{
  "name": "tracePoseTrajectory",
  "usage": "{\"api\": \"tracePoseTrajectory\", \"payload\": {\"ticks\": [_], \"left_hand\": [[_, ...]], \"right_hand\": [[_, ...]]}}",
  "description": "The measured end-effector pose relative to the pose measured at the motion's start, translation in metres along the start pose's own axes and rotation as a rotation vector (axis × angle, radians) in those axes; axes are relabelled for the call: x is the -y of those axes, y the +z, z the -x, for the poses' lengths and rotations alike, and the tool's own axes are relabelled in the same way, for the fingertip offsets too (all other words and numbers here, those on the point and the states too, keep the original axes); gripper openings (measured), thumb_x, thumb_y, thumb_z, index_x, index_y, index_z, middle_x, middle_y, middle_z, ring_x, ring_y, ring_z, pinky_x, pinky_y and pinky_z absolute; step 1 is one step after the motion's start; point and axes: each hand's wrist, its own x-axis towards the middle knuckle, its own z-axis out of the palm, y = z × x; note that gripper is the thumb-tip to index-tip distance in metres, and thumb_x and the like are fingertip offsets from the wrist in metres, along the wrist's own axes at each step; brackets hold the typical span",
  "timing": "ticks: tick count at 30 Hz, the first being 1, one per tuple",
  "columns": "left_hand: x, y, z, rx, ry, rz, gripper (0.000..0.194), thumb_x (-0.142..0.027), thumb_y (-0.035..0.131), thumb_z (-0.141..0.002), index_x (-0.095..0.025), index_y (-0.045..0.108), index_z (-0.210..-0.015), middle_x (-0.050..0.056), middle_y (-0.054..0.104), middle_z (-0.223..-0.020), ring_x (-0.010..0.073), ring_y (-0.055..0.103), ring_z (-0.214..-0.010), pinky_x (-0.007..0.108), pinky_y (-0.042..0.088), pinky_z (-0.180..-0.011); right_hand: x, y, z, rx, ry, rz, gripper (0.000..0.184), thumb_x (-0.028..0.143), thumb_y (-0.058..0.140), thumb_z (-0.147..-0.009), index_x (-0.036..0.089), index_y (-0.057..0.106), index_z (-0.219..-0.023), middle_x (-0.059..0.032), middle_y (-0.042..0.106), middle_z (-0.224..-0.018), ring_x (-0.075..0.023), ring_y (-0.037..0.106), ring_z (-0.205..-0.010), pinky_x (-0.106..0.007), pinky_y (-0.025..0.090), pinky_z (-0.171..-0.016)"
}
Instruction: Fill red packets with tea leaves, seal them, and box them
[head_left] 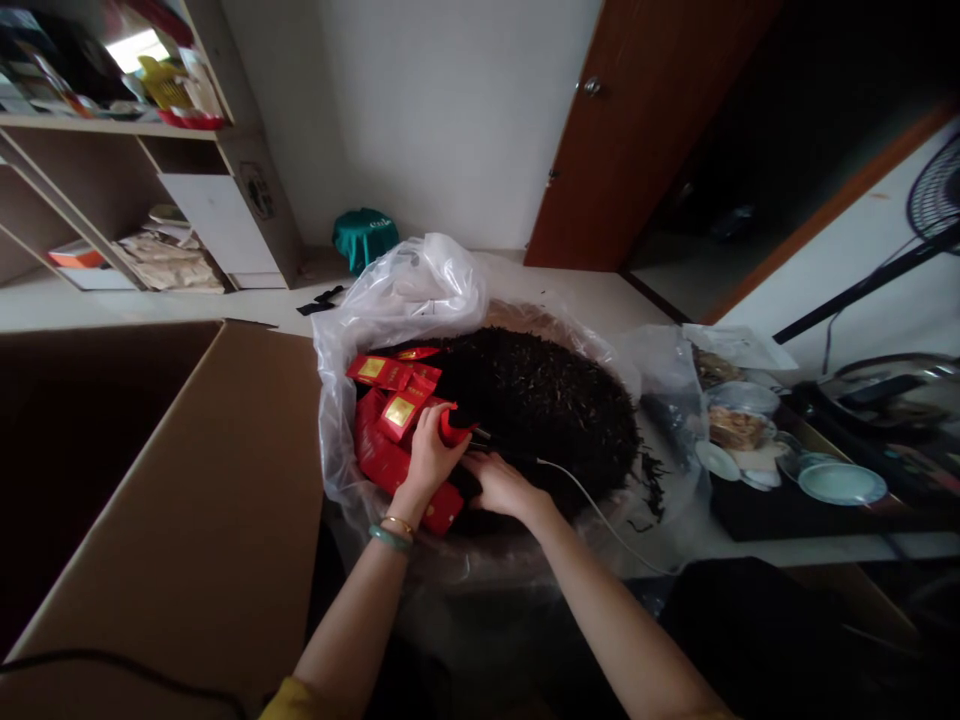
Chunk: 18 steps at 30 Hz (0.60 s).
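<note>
My left hand (pixel 430 455) is closed around a small red packet (pixel 454 428), its mouth tilted to the right. Just below and to the right is my right hand (pixel 501 486), its fingers drawn together over a dark patch; what they hold cannot be made out. A short metallic object (pixel 480 436) shows above these fingers, and a thin white cable (pixel 585 495) runs off to the right. Both hands are over a large plastic-lined container (pixel 330 400) of dark dried leaves (pixel 555 390). Several red packets with gold labels (pixel 400 408) lie on a red bag (pixel 382 460) at its left side.
An open cardboard box (pixel 262 450) stands at the left. On the right, a dark low table (pixel 757 515) bears a pale bowl (pixel 840 482) and a clear tub (pixel 741 415). Behind are a shelf unit (pixel 251 190), a green covered bin (pixel 365 238) and a brown door (pixel 600 170).
</note>
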Motion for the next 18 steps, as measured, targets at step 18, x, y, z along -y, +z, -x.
{"api": "tracePoseTrajectory", "payload": {"ticks": [18], "left_hand": [[0.001,-0.001,-0.001,0.005,-0.022,-0.007,0.047,-0.018,0.075,-0.066,-0.021,0.056,-0.109,0.007,0.061,-0.104,0.0249,0.059,-0.103,0.044,0.049,-0.092]], "right_hand": [[0.012,0.019,-0.020,-0.031,0.065,0.141,0.046,0.015,0.059,-0.075,0.026,0.060,-0.119,-0.0103,0.059,-0.125,-0.0248,0.064,-0.098,-0.030,0.051,-0.073]]}}
